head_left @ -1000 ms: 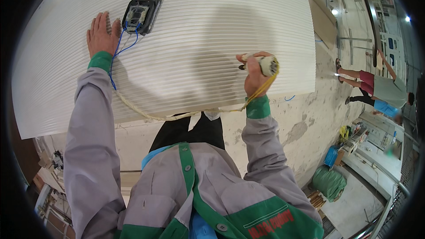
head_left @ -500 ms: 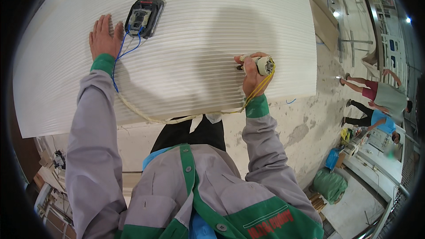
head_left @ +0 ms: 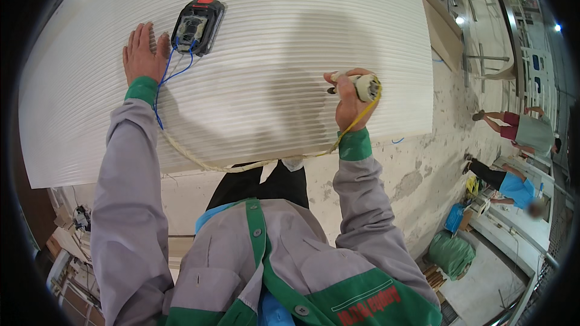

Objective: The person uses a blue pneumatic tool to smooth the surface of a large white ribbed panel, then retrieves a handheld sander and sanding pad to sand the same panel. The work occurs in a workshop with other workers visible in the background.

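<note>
My left hand (head_left: 144, 55) lies flat with fingers spread on a large white ribbed panel (head_left: 241, 36). Beside its thumb is a black battery pack (head_left: 198, 26) with a red mark, taped on top, with blue wires (head_left: 175, 71) joined to it. A taped cable (head_left: 205, 162) runs from these wires along the panel's near edge to my right hand (head_left: 349, 101). That hand is wrapped round a small cream cylindrical motor tool (head_left: 366, 87) with yellow wires at its back end. A short dark tip pokes out on its left side, over the panel; whether it touches cannot be made out.
Past the panel's right edge lies a worn pale floor with a blue scrap of wire (head_left: 397, 140). Farther right are several people, among them one in grey (head_left: 536, 133), metal frames, and a green wrapped bundle (head_left: 452, 255). Cluttered equipment (head_left: 80, 217) stands at lower left.
My right hand and the motor tool have shifted slightly to the right. My left hand stays flat by the battery pack. In the background, people have moved, and another appears at upper right.
</note>
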Demonstrator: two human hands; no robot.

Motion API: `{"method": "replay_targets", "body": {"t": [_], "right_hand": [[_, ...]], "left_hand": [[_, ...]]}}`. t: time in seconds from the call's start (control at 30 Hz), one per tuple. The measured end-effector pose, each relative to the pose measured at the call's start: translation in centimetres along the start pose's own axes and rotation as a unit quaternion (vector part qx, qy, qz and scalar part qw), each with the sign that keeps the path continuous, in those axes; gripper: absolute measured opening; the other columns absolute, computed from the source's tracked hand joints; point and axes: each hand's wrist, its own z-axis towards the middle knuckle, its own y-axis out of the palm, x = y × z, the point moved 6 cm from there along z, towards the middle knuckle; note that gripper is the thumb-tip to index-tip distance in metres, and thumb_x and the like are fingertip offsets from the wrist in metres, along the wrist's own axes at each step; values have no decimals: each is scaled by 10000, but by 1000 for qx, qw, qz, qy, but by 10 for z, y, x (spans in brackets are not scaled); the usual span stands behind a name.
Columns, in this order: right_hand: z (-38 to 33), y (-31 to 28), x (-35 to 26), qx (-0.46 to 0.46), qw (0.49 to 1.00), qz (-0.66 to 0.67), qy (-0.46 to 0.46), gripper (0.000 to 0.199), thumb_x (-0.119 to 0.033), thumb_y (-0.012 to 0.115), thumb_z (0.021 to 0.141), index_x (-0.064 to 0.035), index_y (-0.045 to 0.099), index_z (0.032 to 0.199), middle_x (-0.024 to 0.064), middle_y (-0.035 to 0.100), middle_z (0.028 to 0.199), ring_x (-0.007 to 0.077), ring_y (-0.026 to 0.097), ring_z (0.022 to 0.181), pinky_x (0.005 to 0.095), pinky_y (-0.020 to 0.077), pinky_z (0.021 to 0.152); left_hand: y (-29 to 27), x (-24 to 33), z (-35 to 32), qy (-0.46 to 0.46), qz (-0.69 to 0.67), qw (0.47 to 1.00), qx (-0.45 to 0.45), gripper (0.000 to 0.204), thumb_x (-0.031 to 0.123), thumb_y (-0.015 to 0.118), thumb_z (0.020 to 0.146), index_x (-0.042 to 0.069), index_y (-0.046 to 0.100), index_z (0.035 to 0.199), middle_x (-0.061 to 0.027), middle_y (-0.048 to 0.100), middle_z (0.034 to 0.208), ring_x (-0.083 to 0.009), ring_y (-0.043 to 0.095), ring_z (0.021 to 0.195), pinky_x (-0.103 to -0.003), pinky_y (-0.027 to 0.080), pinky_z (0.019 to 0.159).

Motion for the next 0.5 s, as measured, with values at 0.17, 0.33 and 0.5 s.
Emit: {"method": "replay_targets", "body": {"t": [0.17, 0.33, 0.5], "right_hand": [[8, 5, 3, 2, 999, -30, -19, 168, -52, 654, 901, 33, 565, 1015, 176, 711, 858, 256, 743, 848, 380, 605, 803], [8, 6, 9, 1, 999, -47, 1, 171, -71, 633, 909, 52, 573, 1011, 175, 703, 855, 276, 748, 835, 405, 616, 832], [18, 7, 5, 2, 999, -16, -34, 185, -67, 682, 900, 35, 568, 1005, 155, 705, 828, 234, 737, 817, 358, 602, 764]], "left_hand": [[0, 1, 0, 3, -6, 1000, 3, 626, 570, 495, 1023, 211, 461, 1535, -58, 408, 1626, -268, 306, 1537, -493, 189, 1263], [0, 0, 0, 0, -9, 1000, -5, 626, 566, 487, 1029, 200, 459, 1536, -62, 402, 1629, -266, 297, 1540, -486, 183, 1267], [-1, 2, -1, -2, 1, 1000, -11, 630, 569, 478, 1031, 196, 456, 1537, -62, 397, 1631, -265, 293, 1542, -483, 184, 1268]]}}
